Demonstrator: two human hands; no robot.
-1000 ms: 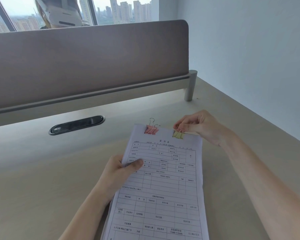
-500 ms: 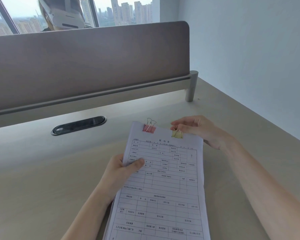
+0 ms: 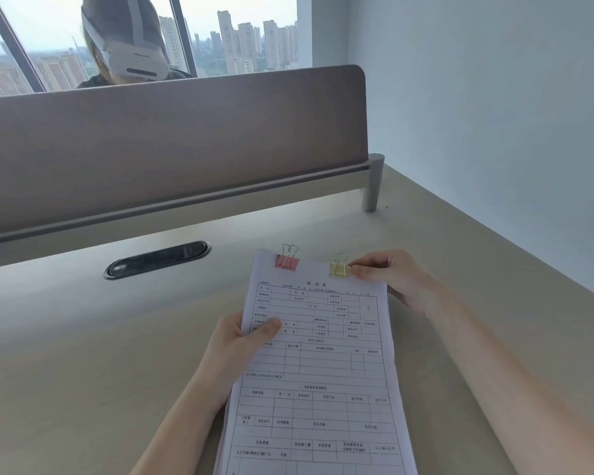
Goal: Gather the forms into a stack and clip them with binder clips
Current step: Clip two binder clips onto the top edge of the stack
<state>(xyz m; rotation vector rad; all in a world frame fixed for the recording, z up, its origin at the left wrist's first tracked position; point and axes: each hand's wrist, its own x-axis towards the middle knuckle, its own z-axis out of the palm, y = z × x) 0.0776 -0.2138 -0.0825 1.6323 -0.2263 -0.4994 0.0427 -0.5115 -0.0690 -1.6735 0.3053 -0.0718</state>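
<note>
Head view: my left hand [image 3: 240, 341] grips the stack of forms [image 3: 319, 368] at its left edge above the desk [image 3: 83, 371]; pink clip [image 3: 287, 261] and gold clip [image 3: 340, 269] both sit on the top edge. My right hand [image 3: 388, 275] pinches closed right beside the gold clip, touching its side. Looks like the last clipping step; next I'd check that clip's seating, then let go.

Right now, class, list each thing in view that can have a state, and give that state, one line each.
Forms: stacked, held above the desk.
Pink clip: clamped on the stack's top edge, handles up.
Yellow clip: clamped on the top edge, handles up.
Left hand: gripping the stack's left edge.
Right hand: fingertips at the yellow clip.
</note>
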